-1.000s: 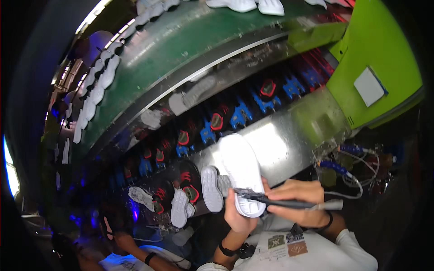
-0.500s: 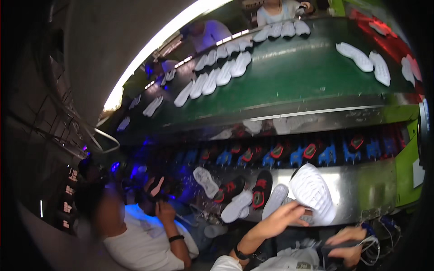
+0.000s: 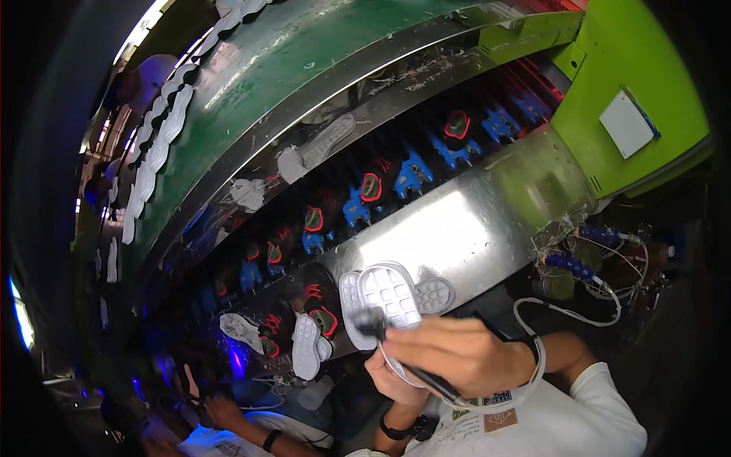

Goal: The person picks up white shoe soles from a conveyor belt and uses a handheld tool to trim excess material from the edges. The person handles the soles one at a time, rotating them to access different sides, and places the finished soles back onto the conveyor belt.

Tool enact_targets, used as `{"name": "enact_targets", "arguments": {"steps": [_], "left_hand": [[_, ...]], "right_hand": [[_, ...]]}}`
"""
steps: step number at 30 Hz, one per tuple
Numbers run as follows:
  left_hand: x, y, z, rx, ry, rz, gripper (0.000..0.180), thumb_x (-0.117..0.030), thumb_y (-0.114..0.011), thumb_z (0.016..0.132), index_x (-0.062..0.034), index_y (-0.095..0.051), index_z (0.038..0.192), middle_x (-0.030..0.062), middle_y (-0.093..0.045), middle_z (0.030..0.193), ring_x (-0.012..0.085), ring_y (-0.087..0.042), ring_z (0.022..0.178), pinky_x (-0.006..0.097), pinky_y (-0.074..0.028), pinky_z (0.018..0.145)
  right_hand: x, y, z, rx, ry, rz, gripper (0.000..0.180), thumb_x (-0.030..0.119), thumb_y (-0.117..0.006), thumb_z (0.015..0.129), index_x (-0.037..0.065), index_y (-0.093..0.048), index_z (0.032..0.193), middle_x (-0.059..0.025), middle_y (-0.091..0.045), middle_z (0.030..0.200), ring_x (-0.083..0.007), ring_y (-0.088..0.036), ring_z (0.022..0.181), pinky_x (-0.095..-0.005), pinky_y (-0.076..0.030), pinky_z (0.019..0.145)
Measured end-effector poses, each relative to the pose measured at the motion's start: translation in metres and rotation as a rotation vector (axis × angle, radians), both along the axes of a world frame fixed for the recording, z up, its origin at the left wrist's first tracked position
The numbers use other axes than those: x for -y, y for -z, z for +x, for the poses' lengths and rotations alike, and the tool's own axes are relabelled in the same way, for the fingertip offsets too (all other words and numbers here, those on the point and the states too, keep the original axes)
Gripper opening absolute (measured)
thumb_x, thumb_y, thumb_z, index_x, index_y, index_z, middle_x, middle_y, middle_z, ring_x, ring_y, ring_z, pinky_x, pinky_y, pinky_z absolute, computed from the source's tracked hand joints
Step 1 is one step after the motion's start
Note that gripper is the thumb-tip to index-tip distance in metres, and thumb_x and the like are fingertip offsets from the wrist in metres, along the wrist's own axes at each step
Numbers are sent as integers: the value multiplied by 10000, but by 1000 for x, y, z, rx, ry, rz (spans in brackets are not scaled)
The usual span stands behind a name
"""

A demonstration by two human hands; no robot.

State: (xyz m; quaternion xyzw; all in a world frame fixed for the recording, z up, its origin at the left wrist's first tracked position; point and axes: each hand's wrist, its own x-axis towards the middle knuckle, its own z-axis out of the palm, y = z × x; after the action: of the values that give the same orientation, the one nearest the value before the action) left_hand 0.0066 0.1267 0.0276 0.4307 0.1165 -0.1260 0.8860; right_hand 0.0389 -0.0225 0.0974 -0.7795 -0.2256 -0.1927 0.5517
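My left hand (image 3: 397, 383) is closed at the heel end of a white shoe sole (image 3: 390, 291), whose moulded grid faces up. My right hand (image 3: 464, 354) crosses above it, wrapped round a black pen-shaped tool (image 3: 435, 386) with a thin white hose. A dark, motion-blurred tip (image 3: 371, 322) lies over the sole's lower left; whether it touches cannot be told. Close behind is another pale sole (image 3: 350, 293), partly covered. A grey sole (image 3: 436, 295) lies just right of the white one on the metal ledge.
Black shoes with red laces (image 3: 318, 293) and a pale sole (image 3: 306, 346) lie to the left. Beyond the metal ledge (image 3: 457, 221), more shoes sit in blue holders (image 3: 413, 175). A green conveyor belt (image 3: 251, 99) carries white soles. A co-worker's arm (image 3: 236, 423) is at lower left.
The view has swung right and down. The white sole has come nearer with my left hand. My right hand has brought the black tool from the right side over to the sole.
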Motion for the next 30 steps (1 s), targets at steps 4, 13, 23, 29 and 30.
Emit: {"name": "enact_targets", "arguments": {"steps": [4, 13, 23, 29, 30], "left_hand": [[1, -9, 8, -256, -373, -128, 685, -481, -230, 963, 5, -458, 1387, 266, -620, 1156, 366, -616, 1064, 459, -474, 974], [27, -35, 44, -4, 166, -587, 659, -537, -358, 1010, -212, -218, 1566, 263, -441, 1440, 400, -602, 1004, 443, -545, 745], [25, -87, 75, 6, 563, -312, 833, -459, -495, 840, 22, -329, 1499, 286, -337, 1525, 386, -352, 1416, 475, -257, 1170], [22, -69, 83, 265, 586, -911, 769, -458, -502, 820, -11, -427, 1442, 266, -296, 1535, 409, -286, 1434, 517, -200, 1185], [24, -71, 89, 218, 552, -881, 764, -455, -495, 833, -4, -418, 1444, 268, -342, 1512, 423, -357, 1386, 520, -292, 1135]], "right_hand": [[24, -16, 0, -247, -185, 271, 303, 13, -697, 775, -99, -668, 1055, -227, -694, 970, -324, -715, 874, -385, -580, 783], [46, -15, -30, -410, -91, 331, 308, -14, -769, 777, -54, -697, 1074, -167, -720, 1002, -272, -733, 840, -307, -591, 723], [56, -43, -48, -163, -69, -57, 279, 7, -756, 758, -77, -704, 1019, -207, -712, 967, -260, -720, 747, -324, -593, 638], [47, -61, -15, -322, -311, 416, 258, -50, -782, 740, -63, -717, 990, -202, -730, 944, -256, -743, 841, -327, -597, 769], [50, -62, -12, -356, -204, 516, 250, -71, -802, 688, -41, -744, 929, -205, -741, 922, -245, -748, 804, -346, -607, 757]]}}
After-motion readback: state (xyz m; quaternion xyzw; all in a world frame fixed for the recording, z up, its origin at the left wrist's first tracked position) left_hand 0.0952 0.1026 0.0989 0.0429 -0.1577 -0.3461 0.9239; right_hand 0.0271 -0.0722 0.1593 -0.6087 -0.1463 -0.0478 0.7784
